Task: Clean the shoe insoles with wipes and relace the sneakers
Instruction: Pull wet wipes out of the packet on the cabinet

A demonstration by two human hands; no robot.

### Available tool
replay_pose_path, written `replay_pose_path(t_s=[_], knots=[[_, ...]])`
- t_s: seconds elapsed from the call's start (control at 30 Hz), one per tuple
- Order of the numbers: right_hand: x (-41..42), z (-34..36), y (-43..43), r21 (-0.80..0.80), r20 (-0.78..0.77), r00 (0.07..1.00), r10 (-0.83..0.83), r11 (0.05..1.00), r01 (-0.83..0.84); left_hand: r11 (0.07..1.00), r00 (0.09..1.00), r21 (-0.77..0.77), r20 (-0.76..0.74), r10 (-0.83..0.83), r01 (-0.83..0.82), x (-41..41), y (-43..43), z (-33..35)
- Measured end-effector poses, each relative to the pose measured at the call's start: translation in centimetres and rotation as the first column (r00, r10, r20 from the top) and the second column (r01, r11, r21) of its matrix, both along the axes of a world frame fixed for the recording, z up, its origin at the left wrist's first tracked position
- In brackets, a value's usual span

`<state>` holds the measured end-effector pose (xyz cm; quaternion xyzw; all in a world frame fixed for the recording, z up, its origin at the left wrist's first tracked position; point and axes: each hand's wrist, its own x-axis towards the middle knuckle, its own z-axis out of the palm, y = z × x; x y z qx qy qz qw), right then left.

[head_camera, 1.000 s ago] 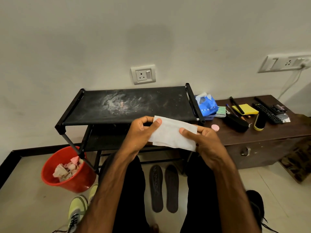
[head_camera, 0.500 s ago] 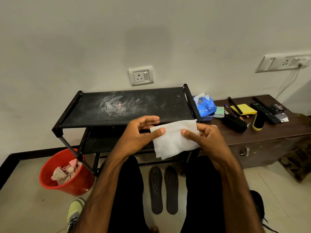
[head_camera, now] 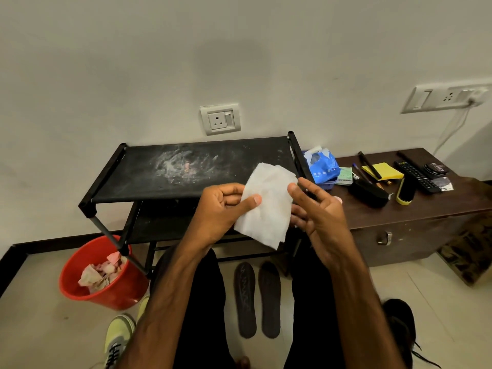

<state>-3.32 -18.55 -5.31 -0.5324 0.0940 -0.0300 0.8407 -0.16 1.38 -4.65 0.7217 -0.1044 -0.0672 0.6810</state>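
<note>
Both hands hold a white wipe (head_camera: 269, 206) in the air above the person's lap. The left hand (head_camera: 221, 209) pinches its left edge and the right hand (head_camera: 319, 217) pinches its right edge, thumb in front. Two dark insoles (head_camera: 245, 299) lie side by side on the floor (head_camera: 40, 328) below, in front of the black shoe rack (head_camera: 159, 169). A blue wipe pack (head_camera: 322, 166) sits on the tabletop (head_camera: 426, 209).

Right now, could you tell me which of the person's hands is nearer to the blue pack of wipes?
The right hand. It is just in front of the blue pack, slightly to its left; the left hand is farther left, pinching the white wipe.
</note>
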Motion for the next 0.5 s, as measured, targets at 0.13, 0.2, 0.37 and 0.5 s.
replay_pose_path(t_s=[0.13,0.2,0.37,0.5], knots=[[-0.22,-0.11,0.68,0.093,-0.11,0.976,0.186,0.98,-0.176,0.996,0.999,-0.071,-0.029,0.046,-0.048,-0.09,-0.43,-0.04],[-0.39,-0.02,0.9,0.081,-0.149,0.958,0.245,0.969,-0.235,0.996,0.999,-0.084,-0.038,0.022,-0.025,-0.14,-0.56,-0.11],[-0.34,0.18,0.49,-0.057,-0.11,0.984,0.143,0.987,-0.15,0.996,0.994,-0.064,-0.086,-0.065,0.06,-0.25,-0.27,0.05],[-0.34,0.11,0.06,-0.095,-0.123,0.991,0.06,0.993,-0.072,0.996,0.992,-0.064,-0.105,-0.067,0.061,-0.24,-0.07,-0.08]])
